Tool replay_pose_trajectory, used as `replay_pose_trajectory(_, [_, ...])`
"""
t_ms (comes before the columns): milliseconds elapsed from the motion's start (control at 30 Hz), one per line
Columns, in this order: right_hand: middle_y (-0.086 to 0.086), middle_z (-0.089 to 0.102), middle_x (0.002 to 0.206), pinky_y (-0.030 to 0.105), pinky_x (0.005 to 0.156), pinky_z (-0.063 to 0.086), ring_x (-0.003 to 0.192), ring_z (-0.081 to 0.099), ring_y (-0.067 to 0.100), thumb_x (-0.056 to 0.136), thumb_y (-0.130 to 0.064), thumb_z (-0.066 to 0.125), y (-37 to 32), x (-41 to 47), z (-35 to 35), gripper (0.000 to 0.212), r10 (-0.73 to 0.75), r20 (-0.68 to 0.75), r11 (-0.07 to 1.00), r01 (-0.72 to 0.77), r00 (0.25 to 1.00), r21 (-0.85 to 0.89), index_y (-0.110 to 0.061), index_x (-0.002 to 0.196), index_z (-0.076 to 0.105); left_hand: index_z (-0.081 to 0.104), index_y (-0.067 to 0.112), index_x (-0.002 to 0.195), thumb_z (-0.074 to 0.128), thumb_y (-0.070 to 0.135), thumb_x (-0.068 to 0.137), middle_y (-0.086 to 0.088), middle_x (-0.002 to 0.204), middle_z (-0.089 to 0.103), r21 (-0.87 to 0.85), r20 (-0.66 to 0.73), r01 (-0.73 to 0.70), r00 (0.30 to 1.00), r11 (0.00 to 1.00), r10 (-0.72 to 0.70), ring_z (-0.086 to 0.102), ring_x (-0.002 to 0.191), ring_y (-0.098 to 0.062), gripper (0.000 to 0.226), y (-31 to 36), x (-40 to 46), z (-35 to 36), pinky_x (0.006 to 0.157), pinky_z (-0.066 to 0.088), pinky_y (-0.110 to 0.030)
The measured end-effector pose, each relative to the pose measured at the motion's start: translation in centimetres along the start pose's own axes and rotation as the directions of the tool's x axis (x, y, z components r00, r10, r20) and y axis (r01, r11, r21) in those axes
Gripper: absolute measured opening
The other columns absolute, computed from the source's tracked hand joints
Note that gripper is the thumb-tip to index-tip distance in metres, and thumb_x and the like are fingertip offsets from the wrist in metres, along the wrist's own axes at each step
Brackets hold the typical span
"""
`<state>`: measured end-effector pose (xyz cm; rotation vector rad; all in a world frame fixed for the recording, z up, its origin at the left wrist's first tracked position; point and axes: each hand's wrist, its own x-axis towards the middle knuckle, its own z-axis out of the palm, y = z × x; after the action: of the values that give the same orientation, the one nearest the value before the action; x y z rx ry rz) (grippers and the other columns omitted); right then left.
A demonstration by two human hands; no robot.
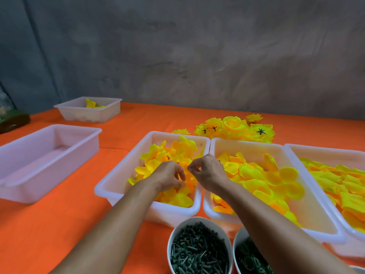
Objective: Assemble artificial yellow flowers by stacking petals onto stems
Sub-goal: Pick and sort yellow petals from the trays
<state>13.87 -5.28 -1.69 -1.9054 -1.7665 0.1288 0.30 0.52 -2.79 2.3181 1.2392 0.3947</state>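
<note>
Fingers of the left hand [167, 176] curl down into the petals [173, 155] of the middle-left tub [110, 186], their tips buried among the yellow pieces, so whether they pinch one cannot be told; the right hand [207, 171] hovers just beside it over the shared rims of two tubs, thumb and forefinger pressed together in a narrow pinch, and what they grip, if anything, is too small to make out. Both forearms reach across two round white bowls at the near edge, one heaped with short dark green stems [197, 252], the other [240, 240] holding dark green ring-like parts, half hidden by the right arm. Right of the hands, a second tub [316, 220] holds broader, rounder yellow-orange petals, and a third tub [292, 153] holds flat yellow sheets. All are translucent white plastic with rounded rims, set on an orange cloth [49, 224] with a fine weave. Behind the tubs lies a cluster of finished flowers [237, 127], ruffled and bright, some turned over to show dark star-shaped calyxes. To the left an empty tub [17, 175] stands well apart, and a smaller tub [79, 113] with a few yellow pieces sits near the far edge against a mottled grey wall [197, 46].
</note>
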Motion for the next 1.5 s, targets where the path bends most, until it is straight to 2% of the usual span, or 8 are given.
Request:
replay_pose_trajectory(200, [0.006,0.063,0.111,0.027,0.081,0.037,0.108,0.052,0.021,0.091,-0.027,0.055,0.4,0.1,0.7,0.022,0.042,-0.036,0.998,-0.041,0.998,0.042,-0.024,0.105,0.073,0.062,0.017,0.119,0.067,0.045,0.083,-0.008,0.125,0.057,0.323,-0.099,0.187,0.982,0.928,-0.163,0.05,0.12,-0.029,0.046,-0.9,0.4,-0.3,0.095,0.045,-0.038])
replay_pose_trajectory(333, [0.006,0.063,0.111,0.028,0.083,0.038,0.107,0.053,0.022,0.092,-0.029,0.054,0.6,0.2,0.8,0.023,0.038,-0.038,0.999,-0.037,0.999,0.028,-0.026,0.105,0.073,0.063,0.012,0.112,0.077,0.034,0.075,-0.006,0.114,0.064,0.287,0.049,0.074,0.995,0.955,-0.092,0.056,0.11,-0.024,0.046,-0.8,0.4,0.2,0.089,0.046,-0.032])
replay_pose_trajectory(567, [0.006,0.065,0.111,0.028,0.083,0.037,0.111,0.051,0.02,0.092,-0.028,0.054,0.3,0.1,0.4,0.022,-0.001,-0.018,1.0,0.001,1.0,-0.002,-0.026,0.104,0.073,0.068,0.016,0.091,0.084,0.017,0.065,-0.005,0.092,0.066,0.19,-0.07,0.13,0.99,0.973,-0.119,0.055,0.081,-0.018,0.03,-0.5,0.3,-0.3,0.062,0.042,-0.028])
replay_pose_trajectory(800, [0.0,0.063,0.094,0.044,0.098,0.025,0.107,0.052,0.021,0.08,-0.056,0.06,-2.8,-0.1,-0.8,0.04,-0.007,0.353,0.905,0.156,0.936,-0.396,-0.024,0.101,0.07,0.071,0.016,0.092,0.082,0.02,0.068,-0.007,0.097,0.069,0.115,-0.1,0.204,0.976,0.972,-0.193,0.062,0.094,-0.022,0.027,-0.8,0.2,-0.5,0.067,0.04,-0.024])
replay_pose_trajectory(1000, [-0.001,0.052,0.078,0.069,0.106,0.001,0.097,0.053,0.024,0.072,-0.033,0.077,-4.4,0.1,0.4,0.028,0.036,0.501,0.845,0.241,0.865,-0.477,-0.018,0.088,0.059,0.063,0.017,0.116,0.075,0.014,0.076,-0.01,0.113,0.065,0.044,-0.082,0.215,0.974,0.976,-0.211,0.06,0.105,-0.026,0.041,-0.6,-0.1,-0.6,0.075,0.044,-0.027])
replay_pose_trajectory(1167, [-0.001,0.043,0.063,0.07,0.105,0.005,0.081,0.049,0.025,0.079,-0.025,0.068,-4.2,0.0,1.4,0.03,0.036,0.422,0.844,0.199,0.906,-0.499,-0.013,0.066,0.045,0.06,0.011,0.114,0.074,0.002,0.076,-0.004,0.068,0.055,-0.274,0.036,0.251,0.967,0.928,-0.251,0.052,0.05,-0.014,0.042,-0.6,-0.6,-1.0,0.039,0.044,-0.02])
replay_pose_trajectory(1267, [0.003,0.051,0.077,0.059,0.11,0.012,0.095,0.058,0.03,0.087,-0.015,0.054,-3.7,-0.3,1.5,0.007,-0.029,0.249,0.902,0.133,0.968,-0.412,-0.014,0.081,0.058,0.062,0.012,0.101,0.07,0.0,0.081,-0.005,0.068,0.053,-0.39,0.052,0.216,0.976,0.895,-0.213,0.048,0.052,-0.014,0.025,-0.7,-1.0,-1.1,0.045,0.043,-0.021])
replay_pose_trajectory(1500, [0.01,0.058,0.114,0.035,0.087,0.039,0.11,0.048,0.031,0.092,-0.022,0.055,-2.8,-0.7,1.3,0.022,-0.011,-0.064,0.964,-0.006,0.998,-0.266,-0.015,0.109,0.068,0.053,0.022,0.07,0.066,0.023,0.088,0.008,0.058,0.042,-0.601,-0.045,0.06,0.993,0.797,-0.108,0.037,0.051,-0.004,0.022,-0.5,-1.0,-1.1,0.048,0.034,-0.019])
